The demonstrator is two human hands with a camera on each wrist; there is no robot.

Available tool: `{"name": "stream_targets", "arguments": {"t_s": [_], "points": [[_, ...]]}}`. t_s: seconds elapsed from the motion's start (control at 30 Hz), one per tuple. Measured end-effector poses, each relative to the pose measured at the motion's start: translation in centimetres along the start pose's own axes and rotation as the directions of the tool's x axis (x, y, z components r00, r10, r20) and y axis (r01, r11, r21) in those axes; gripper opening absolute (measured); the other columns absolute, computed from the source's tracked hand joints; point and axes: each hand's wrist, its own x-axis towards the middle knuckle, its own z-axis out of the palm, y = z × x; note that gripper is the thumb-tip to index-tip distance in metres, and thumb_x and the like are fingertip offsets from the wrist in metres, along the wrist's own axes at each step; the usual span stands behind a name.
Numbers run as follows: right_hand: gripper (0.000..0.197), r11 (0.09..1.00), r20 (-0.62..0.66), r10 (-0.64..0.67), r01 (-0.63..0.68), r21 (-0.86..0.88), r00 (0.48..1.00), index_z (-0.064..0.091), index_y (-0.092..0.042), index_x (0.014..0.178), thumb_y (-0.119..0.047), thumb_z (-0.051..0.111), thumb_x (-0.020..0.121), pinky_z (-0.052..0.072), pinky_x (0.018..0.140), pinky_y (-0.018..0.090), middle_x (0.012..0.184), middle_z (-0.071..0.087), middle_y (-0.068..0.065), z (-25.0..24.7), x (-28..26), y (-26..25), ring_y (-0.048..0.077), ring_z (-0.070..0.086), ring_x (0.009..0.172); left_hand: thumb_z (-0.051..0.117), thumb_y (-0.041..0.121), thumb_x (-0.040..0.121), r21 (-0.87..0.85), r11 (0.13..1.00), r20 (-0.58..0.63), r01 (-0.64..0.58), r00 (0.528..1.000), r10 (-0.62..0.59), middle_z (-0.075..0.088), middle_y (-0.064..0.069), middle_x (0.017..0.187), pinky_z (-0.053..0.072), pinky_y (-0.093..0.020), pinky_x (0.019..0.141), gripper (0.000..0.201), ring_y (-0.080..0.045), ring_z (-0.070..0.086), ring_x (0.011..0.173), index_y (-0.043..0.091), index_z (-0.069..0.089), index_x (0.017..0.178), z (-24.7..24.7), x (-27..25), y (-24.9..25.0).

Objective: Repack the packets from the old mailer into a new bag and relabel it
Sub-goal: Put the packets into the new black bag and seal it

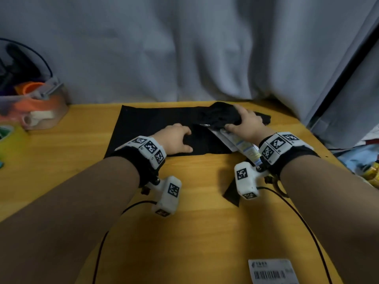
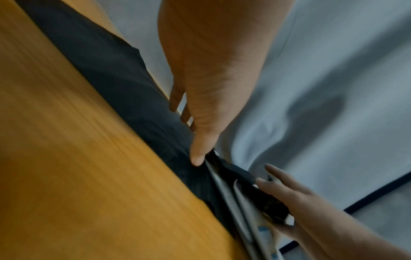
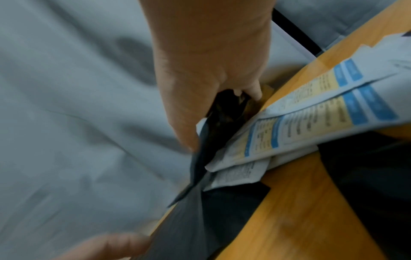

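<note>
A flat black new bag (image 1: pixel 147 128) lies on the wooden table (image 1: pixel 205 222). My left hand (image 1: pixel 176 138) rests on its right part, fingers spread, and one fingertip (image 2: pixel 196 160) presses the bag's edge. My right hand (image 1: pixel 244 121) grips the crumpled black old mailer (image 1: pixel 219 115) from above, at the bag's right end. White packets (image 1: pixel 244 147) with blue and yellow print stick out of the mailer toward my right wrist. The right wrist view shows two or more packets (image 3: pixel 300 114) overlapping beneath the mailer (image 3: pixel 222 114). A white barcode label (image 1: pixel 270 271) lies near the front edge.
A clear plastic box (image 1: pixel 37 105) of orange and white items stands at the back left. A black scrap (image 1: pixel 232 194) lies under my right wrist. A grey curtain (image 1: pixel 184 48) hangs behind the table. Cables trail toward the front edge.
</note>
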Motion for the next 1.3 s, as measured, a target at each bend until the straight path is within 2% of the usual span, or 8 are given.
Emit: {"name": "stream_targets", "arguments": {"t_s": [0.2, 0.47, 0.7, 0.83, 1.0, 1.1, 1.2, 1.3], "points": [[0.089, 0.981, 0.113, 0.050, -0.027, -0.194, 0.992, 0.007, -0.043, 0.148, -0.062, 0.060, 0.078, 0.006, 0.113, 0.064, 0.160, 0.001, 0.001, 0.7, -0.7, 0.3, 0.033, 0.001, 0.146, 0.060, 0.049, 0.084, 0.174, 0.985, 0.123, -0.017, 0.992, -0.005, 0.046, -0.006, 0.137, 0.046, -0.036, 0.096, 0.065, -0.025, 0.050, 0.119, 0.019, 0.042, 0.139, 1.5, 1.4, 1.1], [0.071, 0.927, 0.120, 0.028, 0.019, -0.374, 0.992, 0.015, -0.042, 0.148, -0.048, 0.053, 0.089, -0.002, 0.112, 0.066, 0.160, 0.001, 0.004, 2.1, -2.0, 0.2, 0.034, -0.003, 0.146, 0.050, 0.012, 0.088, 0.313, 0.949, 0.035, 0.033, 0.998, -0.046, 0.061, -0.003, 0.101, 0.052, -0.034, 0.073, 0.022, -0.025, 0.060, 0.089, 0.019, 0.065, 0.103, 1.4, 0.1, 0.4], [0.065, 0.912, 0.035, 0.048, -0.030, -0.408, 0.998, 0.018, -0.036, 0.148, -0.048, 0.047, 0.091, -0.001, 0.112, 0.065, 0.159, 0.006, 0.010, 1.5, -2.2, 0.3, 0.036, 0.001, 0.146, 0.043, 0.017, 0.093, 0.000, 0.966, -0.326, 0.259, 0.913, -0.244, 0.062, -0.010, 0.100, 0.051, -0.041, 0.078, 0.018, -0.030, 0.059, 0.088, 0.018, 0.057, 0.105, -1.8, -2.9, -5.9], [0.088, 0.963, 0.060, -0.109, 0.120, -0.241, 0.992, 0.007, -0.033, 0.150, -0.049, 0.061, 0.083, -0.001, 0.116, 0.058, 0.160, 0.002, 0.010, 0.9, -3.3, -1.8, 0.033, -0.001, 0.146, 0.047, 0.013, 0.094, -0.190, 0.975, -0.510, 0.119, 0.836, -0.201, 0.064, -0.018, 0.099, 0.045, -0.037, 0.078, 0.014, -0.036, 0.058, 0.092, 0.007, 0.056, 0.103, -5.3, -4.7, -7.3], [0.104, 0.951, -0.013, -0.309, 0.309, -0.004, 0.951, 0.002, -0.031, 0.151, -0.050, 0.070, 0.075, -0.006, 0.116, 0.055, 0.160, 0.006, 0.004, 0.9, -5.2, -6.6, 0.023, 0.000, 0.148, 0.066, 0.025, 0.085, -0.197, 0.979, -0.604, -0.056, 0.794, -0.076, 0.060, -0.007, 0.095, 0.043, -0.029, 0.073, 0.023, -0.021, 0.058, 0.079, 0.010, 0.058, 0.100, -9.1, -7.3, -5.3], [0.105, 0.899, -0.130, -0.352, 0.373, 0.230, 0.927, 0.007, -0.027, 0.151, -0.040, 0.076, 0.074, 0.012, 0.118, 0.052, 0.155, 0.024, 0.004, 0.5, -5.9, -9.0, 0.024, 0.017, 0.145, 0.064, 0.028, 0.087, -0.116, 0.988, -0.648, -0.099, 0.762, 0.000, 0.058, -0.008, 0.099, 0.040, -0.026, 0.077, 0.024, -0.021, 0.057, 0.085, 0.009, 0.063, 0.102, -10.6, -8.6, -4.0], [0.068, 0.782, -0.214, -0.340, 0.401, 0.477, 0.916, 0.041, -0.019, 0.138, -0.022, 0.074, 0.079, 0.042, 0.105, 0.042, 0.127, 0.058, 0.002, -0.7, -6.6, -10.4, 0.022, 0.051, 0.123, 0.062, 0.028, 0.088, -0.090, 0.988, -0.693, -0.122, 0.720, 0.026, 0.057, -0.009, 0.100, 0.037, -0.024, 0.078, 0.025, -0.021, 0.055, 0.089, 0.009, 0.063, 0.103, -11.9, -9.8, -3.0], [0.021, 0.659, -0.244, -0.311, 0.394, 0.641, 0.918, 0.063, -0.012, 0.110, -0.012, 0.063, 0.089, 0.054, 0.091, 0.038, 0.099, 0.068, 0.001, -2.6, -7.8, -11.3, 0.018, 0.066, 0.097, 0.063, 0.031, 0.087, -0.107, 0.984, -0.724, -0.140, 0.689, 0.019, 0.055, -0.007, 0.101, 0.037, -0.024, 0.077, 0.027, -0.017, 0.053, 0.085, 0.010, 0.060, 0.104, -13.0, -10.8, -2.3]]}}
